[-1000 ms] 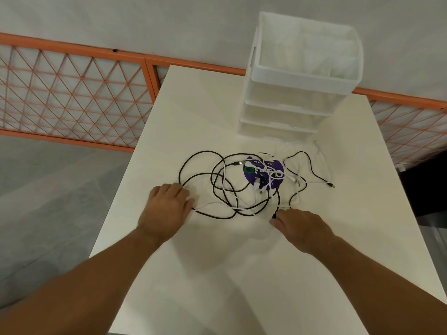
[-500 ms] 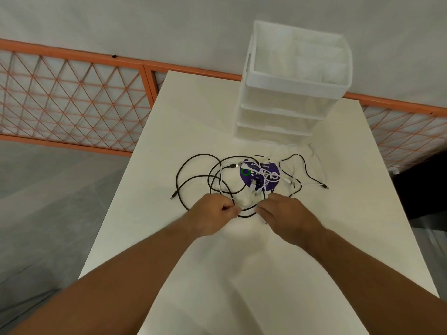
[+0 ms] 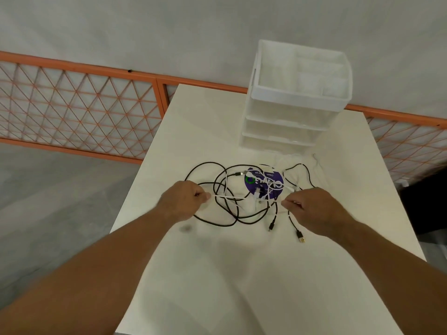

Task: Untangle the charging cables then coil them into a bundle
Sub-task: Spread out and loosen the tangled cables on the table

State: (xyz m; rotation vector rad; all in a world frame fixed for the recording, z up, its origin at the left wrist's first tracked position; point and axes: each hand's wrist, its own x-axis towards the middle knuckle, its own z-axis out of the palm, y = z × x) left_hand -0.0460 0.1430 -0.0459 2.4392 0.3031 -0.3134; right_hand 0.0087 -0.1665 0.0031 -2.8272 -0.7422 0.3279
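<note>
A tangle of black cables [image 3: 219, 220] and white cables [image 3: 229, 197] lies on the white table [image 3: 217, 274], partly over a round purple pack [image 3: 263, 183]. My left hand [image 3: 183, 201] pinches a white cable at the left of the tangle. My right hand [image 3: 312, 209] pinches a white cable at the right. The white strand runs stretched between the two hands. Two black plug ends [image 3: 300, 236] lie loose near my right hand.
A white stack of drawers [image 3: 290, 122] with an open top tray stands at the back of the table. An orange mesh fence [image 3: 79, 112] runs behind the table. The table's left edge and grey floor [image 3: 48, 213] lie beside my left arm.
My hands came together at the tangle, took hold of a white cable, then moved apart sideways, stretching it. The black plug ends now lie nearer the front.
</note>
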